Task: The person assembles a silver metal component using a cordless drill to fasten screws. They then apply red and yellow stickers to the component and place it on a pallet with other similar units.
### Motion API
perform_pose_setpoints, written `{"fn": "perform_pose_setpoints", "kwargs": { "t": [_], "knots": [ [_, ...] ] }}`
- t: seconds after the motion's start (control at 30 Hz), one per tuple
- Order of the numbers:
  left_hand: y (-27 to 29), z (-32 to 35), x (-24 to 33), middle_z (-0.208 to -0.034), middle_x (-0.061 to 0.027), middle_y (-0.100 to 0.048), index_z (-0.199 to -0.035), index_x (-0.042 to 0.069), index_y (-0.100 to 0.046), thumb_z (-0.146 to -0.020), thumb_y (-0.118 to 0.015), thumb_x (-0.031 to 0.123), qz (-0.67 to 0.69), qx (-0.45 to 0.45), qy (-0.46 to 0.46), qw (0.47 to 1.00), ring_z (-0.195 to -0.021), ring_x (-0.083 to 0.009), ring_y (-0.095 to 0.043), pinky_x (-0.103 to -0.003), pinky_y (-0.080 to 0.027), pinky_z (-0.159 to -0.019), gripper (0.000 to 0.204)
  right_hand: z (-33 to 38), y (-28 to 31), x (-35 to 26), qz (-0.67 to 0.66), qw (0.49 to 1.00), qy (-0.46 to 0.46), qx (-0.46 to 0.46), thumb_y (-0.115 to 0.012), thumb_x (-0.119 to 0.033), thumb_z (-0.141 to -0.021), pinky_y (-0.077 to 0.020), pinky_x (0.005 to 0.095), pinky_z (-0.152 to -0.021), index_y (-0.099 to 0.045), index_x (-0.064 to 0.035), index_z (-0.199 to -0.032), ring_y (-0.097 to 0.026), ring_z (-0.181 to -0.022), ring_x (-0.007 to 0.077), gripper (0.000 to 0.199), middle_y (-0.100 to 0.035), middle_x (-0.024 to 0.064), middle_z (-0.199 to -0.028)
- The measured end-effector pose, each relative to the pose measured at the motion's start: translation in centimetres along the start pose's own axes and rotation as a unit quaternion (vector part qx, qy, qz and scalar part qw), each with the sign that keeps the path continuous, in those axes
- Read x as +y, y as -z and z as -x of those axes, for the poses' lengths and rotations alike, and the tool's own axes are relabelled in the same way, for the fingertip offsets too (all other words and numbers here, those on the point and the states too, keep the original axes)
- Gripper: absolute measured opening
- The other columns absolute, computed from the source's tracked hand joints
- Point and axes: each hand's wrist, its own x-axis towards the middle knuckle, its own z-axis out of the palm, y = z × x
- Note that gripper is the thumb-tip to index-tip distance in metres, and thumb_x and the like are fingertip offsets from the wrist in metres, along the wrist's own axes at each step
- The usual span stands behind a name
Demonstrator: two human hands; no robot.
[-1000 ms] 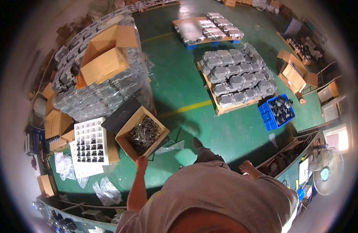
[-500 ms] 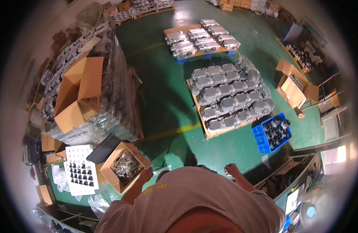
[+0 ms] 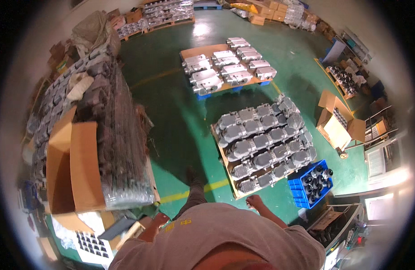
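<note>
My left hand (image 3: 160, 220) hangs low beside my body, near the foot of the wrapped stack. Its fingers are too small and partly hidden to read. Just behind it, the edge of an open carton (image 3: 132, 234) and a black flap-like sheet (image 3: 117, 228) show. My right hand (image 3: 253, 202) hangs at my other side, fingers curled in; whether anything is inside I cannot make out. It is nearest the front corner of a pallet (image 3: 238, 194) carrying rows of grey metal housings (image 3: 269, 140). My leg (image 3: 195, 198) reaches forward over the green floor.
A tall film-wrapped stack (image 3: 122, 148) stands left, with an open cardboard box (image 3: 85, 166) on it. Ahead, silvery castings (image 3: 234, 74) lie on another pallet. To the right are a blue crate (image 3: 297, 191) of black-and-silver parts and an open carton (image 3: 336, 130). White foam trays (image 3: 92, 256) sit lower left.
I have stepped forward: the pallets and wrapped stack sit lower and nearer in view. The carton of metal parts has dropped back behind my left arm. One leg now shows ahead.
</note>
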Motion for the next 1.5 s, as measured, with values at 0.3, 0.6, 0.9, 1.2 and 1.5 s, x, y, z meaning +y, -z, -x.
{"fn": "perform_pose_setpoints", "kwargs": {
  "t": [0.3, 0.6, 0.9, 1.2, 1.5],
  "knots": [
    [30.1, -22.7, 32.8, -0.094, -0.0231, -0.067, -0.087, 0.001, -0.065, -0.087, -0.059, 0.029, -0.128, 0.308, -0.293, 0.896, -0.093, -0.0437, -0.064, -0.048, -0.051, -0.080, 0.029, -15.3, 0.9, -8.9, 0.630, 0.756, 0.175, -0.049, -0.074, -0.044, -0.075, -0.0573, 0.0418, -0.077, -0.076, -0.0182, -0.089, -0.072, -0.088, 0.0268, 0.029, -0.075, 0.0065, -0.088],
    [48.9, -30.4, 57.6, -0.103, -0.0176, -0.071, -0.104, 0.004, -0.069, -0.087, -0.068, 0.026, -0.082, 0.156, -0.347, 0.921, -0.100, -0.0350, -0.068, -0.045, -0.053, -0.086, 0.028, -29.8, -2.7, -19.1, 0.378, 0.922, 0.080, 0.022, -0.069, -0.037, -0.080, -0.0549, 0.0432, -0.070, -0.074, -0.0154, -0.093, -0.071, -0.087, 0.0310, 0.026, -0.073, 0.0123, -0.089],
    [73.4, -40.8, 52.6, -0.098, -0.0211, -0.072, -0.095, 0.003, -0.074, -0.079, -0.068, 0.031, -0.144, 0.169, -0.206, 0.953, -0.096, -0.0362, -0.070, -0.046, -0.055, -0.086, 0.032, -49.8, -4.0, -54.6, 0.321, 0.938, 0.122, 0.050, -0.066, -0.043, -0.078, -0.0546, 0.0497, -0.083, -0.073, -0.0074, -0.105, -0.067, -0.097, 0.0433, 0.045, -0.071, 0.0214, -0.101],
    [95.2, -54.4, 42.7, -0.101, -0.0193, -0.074, -0.107, 0.002, -0.074, -0.079, -0.072, 0.037, 0.003, 0.114, -0.022, 0.993, -0.098, -0.0349, -0.071, -0.044, -0.055, -0.089, 0.045, -67.0, -6.6, -101.0, -0.030, 0.987, 0.140, 0.071, -0.065, -0.018, -0.087, -0.0538, 0.0319, -0.055, -0.068, 0.0017, -0.109, -0.066, -0.067, 0.0174, 0.030, -0.071, 0.0109, -0.082],
    [122.8, -65.8, 61.1, -0.098, -0.0202, -0.073, -0.100, 0.002, -0.074, -0.079, -0.070, 0.032, -0.127, 0.176, -0.162, 0.963, -0.095, -0.0354, -0.071, -0.044, -0.055, -0.085, 0.037, -77.4, -14.5, -101.6, 0.319, 0.946, 0.030, 0.043, -0.069, -0.034, -0.079, -0.0566, 0.0478, -0.064, -0.074, -0.0091, -0.087, -0.071, -0.079, 0.0303, 0.026, -0.073, 0.0137, -0.089]
  ]
}}
